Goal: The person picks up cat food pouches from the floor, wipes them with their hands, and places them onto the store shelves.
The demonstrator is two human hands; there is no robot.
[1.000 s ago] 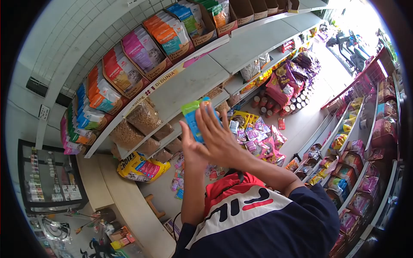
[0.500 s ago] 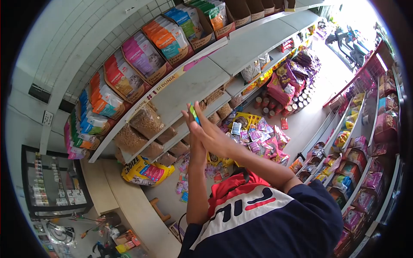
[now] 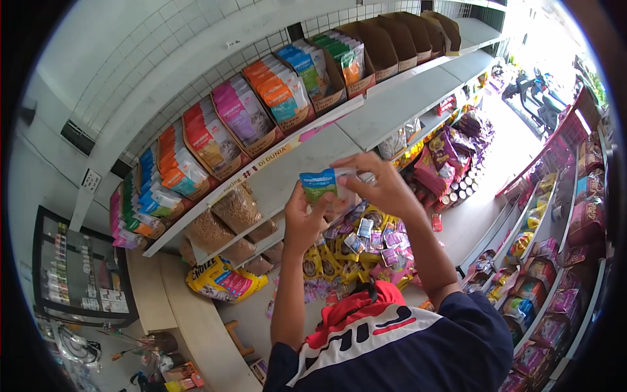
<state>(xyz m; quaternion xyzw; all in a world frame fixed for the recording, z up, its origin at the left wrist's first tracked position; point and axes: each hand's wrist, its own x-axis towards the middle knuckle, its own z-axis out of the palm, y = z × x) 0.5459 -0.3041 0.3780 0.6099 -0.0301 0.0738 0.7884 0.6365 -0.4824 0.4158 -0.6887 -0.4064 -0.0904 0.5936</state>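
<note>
Blue and green show on the front of the small pouch [image 3: 319, 181], and its right side looks pale. It is up in the air, in both hands, in front of the grey shelf [image 3: 418, 95]. The left hand [image 3: 307, 219] pinches it, with the thumb on the green part and the other fingers behind. The right hand [image 3: 375, 186] is at the pale side, with its fingers bent. It is a bit blurry there, so I can't tell if that hand pinches the edge or only touches it.

The pouch looks soft, so a light grip should be best. The left thumb should press just enough to stop it slipping, and the fingers behind should keep it flat. The right hand should work at the edge only, so the front does not crease. Both hands should stay level, because a pull from one side could twist it.

Higher up, boxes [image 3: 264, 144] stand in a row, with bright packs in some of them. Loose packs [image 3: 390, 255] lie in a pile on the floor [image 3: 454, 245]. A big yellow bag [image 3: 225, 281] is near the pile, by the pale surface [image 3: 196, 307].
</note>
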